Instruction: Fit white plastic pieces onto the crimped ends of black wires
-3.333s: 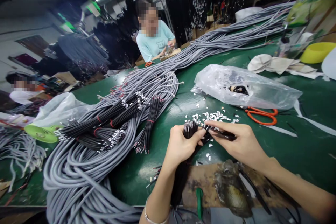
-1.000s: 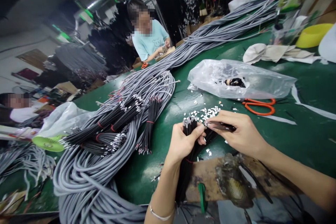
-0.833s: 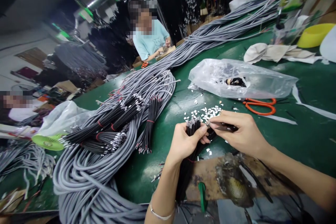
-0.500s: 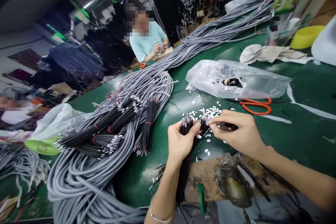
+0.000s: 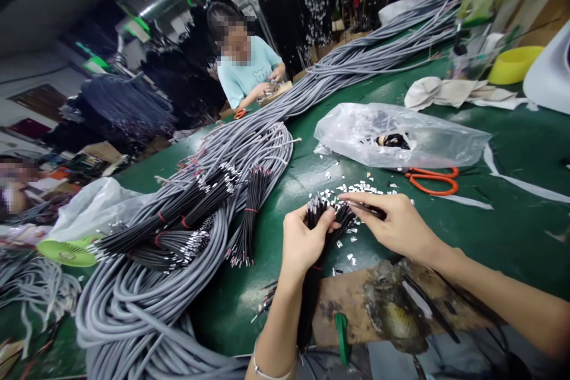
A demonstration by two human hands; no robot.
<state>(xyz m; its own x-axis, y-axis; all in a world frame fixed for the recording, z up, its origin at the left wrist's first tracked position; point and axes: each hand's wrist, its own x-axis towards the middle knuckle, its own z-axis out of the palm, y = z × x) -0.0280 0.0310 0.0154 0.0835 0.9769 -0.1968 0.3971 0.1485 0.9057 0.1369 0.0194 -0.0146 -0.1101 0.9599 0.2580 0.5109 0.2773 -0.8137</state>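
My left hand is closed around a bundle of thin black wires, whose silvery tips stick up above the fingers. Some wires fan out to the right of the thumb, and the rest hang down past the wrist. A dark, slim hand tool, like tweezers, is pinched in my right hand. Its working end is close to the fanned-out wires; whether it touches one I cannot tell. Small white scraps lie scattered on the green table around and beyond both hands.
Tied bundles of black wire rest against thick coils of grey cable on the left. Beyond my right hand lie orange-handled scissors and a clear plastic bag. A stained board sits nearest me. A co-worker sits across the table.
My right hand has shifted slightly, its index finger now stretched further left over the wire tips. My left hand keeps its hold. Across the table, the co-worker's hands have lowered.
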